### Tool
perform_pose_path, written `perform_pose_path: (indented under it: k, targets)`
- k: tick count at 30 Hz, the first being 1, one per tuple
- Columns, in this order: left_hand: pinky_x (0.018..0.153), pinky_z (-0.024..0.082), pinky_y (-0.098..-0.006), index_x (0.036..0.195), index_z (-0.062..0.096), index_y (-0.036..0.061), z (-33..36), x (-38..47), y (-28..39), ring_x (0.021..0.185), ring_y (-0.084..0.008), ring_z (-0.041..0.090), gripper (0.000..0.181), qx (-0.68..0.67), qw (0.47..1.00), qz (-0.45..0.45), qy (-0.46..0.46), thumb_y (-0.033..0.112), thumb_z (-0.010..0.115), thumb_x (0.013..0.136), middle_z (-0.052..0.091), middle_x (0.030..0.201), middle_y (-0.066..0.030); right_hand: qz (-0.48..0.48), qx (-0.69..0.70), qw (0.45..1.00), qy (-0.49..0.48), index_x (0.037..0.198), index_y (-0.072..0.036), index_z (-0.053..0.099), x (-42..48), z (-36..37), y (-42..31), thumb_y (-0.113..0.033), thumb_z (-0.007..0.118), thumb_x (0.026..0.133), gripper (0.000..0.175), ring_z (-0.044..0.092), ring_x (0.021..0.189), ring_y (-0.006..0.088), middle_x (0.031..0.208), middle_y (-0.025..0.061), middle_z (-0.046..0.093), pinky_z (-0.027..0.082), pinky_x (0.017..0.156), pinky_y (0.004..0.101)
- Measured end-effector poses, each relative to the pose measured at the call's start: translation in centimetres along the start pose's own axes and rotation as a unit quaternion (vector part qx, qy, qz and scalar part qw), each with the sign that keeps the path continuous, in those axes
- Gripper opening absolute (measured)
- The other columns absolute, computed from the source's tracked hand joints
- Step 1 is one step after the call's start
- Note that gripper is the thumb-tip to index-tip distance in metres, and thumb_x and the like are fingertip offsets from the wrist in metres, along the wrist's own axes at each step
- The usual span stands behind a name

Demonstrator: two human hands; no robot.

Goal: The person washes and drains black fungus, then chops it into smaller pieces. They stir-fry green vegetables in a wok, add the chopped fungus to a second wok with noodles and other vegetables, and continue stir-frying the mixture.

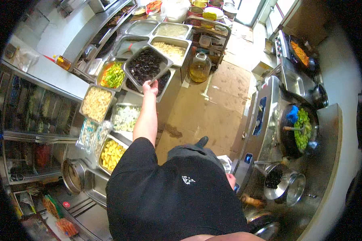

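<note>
My left hand reaches forward over the counter and grips the near corner of a steel pan of dark pieces that look like wood ear mushroom. That pan sits tilted across a second steel pan holding similar dark pieces. Just left of it is a pan of sliced green and orange vegetables. A pan of pale chopped food lies beyond. Only part of my right hand shows beside my right hip, near a white crumpled item; my body hides the rest, and what it holds is unclear.
Along the left counter are pans of pale pieces, chopped white-green vegetable and yellow chunks. A jug of yellow liquid stands on the floor by a cart. At right, a wok holds greens; a strainer lies nearby.
</note>
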State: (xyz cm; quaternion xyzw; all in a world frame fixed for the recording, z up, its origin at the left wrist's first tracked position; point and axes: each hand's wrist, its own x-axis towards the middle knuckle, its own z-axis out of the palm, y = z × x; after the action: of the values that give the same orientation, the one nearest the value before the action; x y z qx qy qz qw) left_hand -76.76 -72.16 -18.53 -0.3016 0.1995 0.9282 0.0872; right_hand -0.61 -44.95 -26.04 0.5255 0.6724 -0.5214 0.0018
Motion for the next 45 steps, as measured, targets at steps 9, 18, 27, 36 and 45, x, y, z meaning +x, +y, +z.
perform_pose_path:
  k: [9, 18, 27, 36, 45]
  targets:
    - [0.074, 0.064, -0.0484, 0.106, 0.053, -0.0055, 6.3, 10.3, -2.3, 0.087, -0.036, 0.065, 0.02, -0.054, 0.996, 0.062, 0.021, 0.003, 0.058, 0.088, 0.061, 0.1, -0.0218, 0.045, 0.175, 0.983, -0.038, 0.113, -0.003, 0.063, 12.1, -12.2, -24.9, -0.018, 0.06, 0.1, 0.02, 0.067, 0.067, 0.0163, 0.089, 0.0098, 0.07, 0.055, 0.059, 0.027]
    - [0.085, 0.058, -0.0414, 0.123, 0.054, -0.007, 11.0, 15.1, -0.4, 0.1, -0.0305, 0.063, 0.037, -0.016, 0.998, -0.052, -0.042, 0.015, 0.063, 0.094, 0.062, 0.11, -0.0211, 0.145, 0.644, 0.719, 0.218, 0.104, -0.001, 0.06, 28.8, -18.3, -31.5, -0.012, 0.063, 0.094, 0.015, 0.066, 0.087, 0.0309, 0.097, 0.0164, 0.066, 0.058, 0.076, 0.0363]
    - [0.089, 0.057, -0.0461, 0.133, 0.05, -0.0002, 17.1, 5.3, -9.9, 0.105, -0.0347, 0.06, 0.069, 0.196, 0.975, 0.083, 0.058, 0.037, 0.077, 0.081, 0.057, 0.124, -0.0205, 0.252, 0.628, 0.473, 0.565, 0.1, -0.008, 0.053, 29.7, -18.8, -30.2, -0.019, 0.054, 0.094, 0.012, 0.064, 0.074, 0.024, 0.089, 0.0087, 0.059, 0.056, 0.064, 0.0376]
    - [0.077, 0.056, -0.0456, 0.118, 0.057, -0.0064, 23.8, 10.8, -26.7, 0.082, -0.0335, 0.061, 0.042, 0.667, 0.738, 0.091, -0.046, 0.023, 0.058, 0.089, 0.061, 0.098, -0.0211, 0.194, 0.418, 0.735, 0.498, 0.129, -0.01, 0.053, 31.7, -28.5, -32.6, -0.027, 0.062, 0.099, 0.036, 0.052, 0.053, 0.0127, 0.085, 0.0045, 0.057, 0.041, 0.044, 0.0296]
    - [0.044, 0.038, -0.024, 0.096, 0.064, 0.0043, 32.9, -1.7, -62.7, 0.056, -0.0115, 0.052, 0.02, 0.647, 0.67, 0.009, -0.364, 0.02, 0.052, 0.099, 0.058, 0.074, -0.0039, 0.143, 0.411, 0.764, 0.477, 0.085, -0.008, 0.06, 28.2, -38.1, -29.9, -0.027, 0.06, 0.102, 0.026, 0.043, 0.046, 0.0073, 0.063, -0.0029, 0.051, 0.032, 0.039, 0.0268]
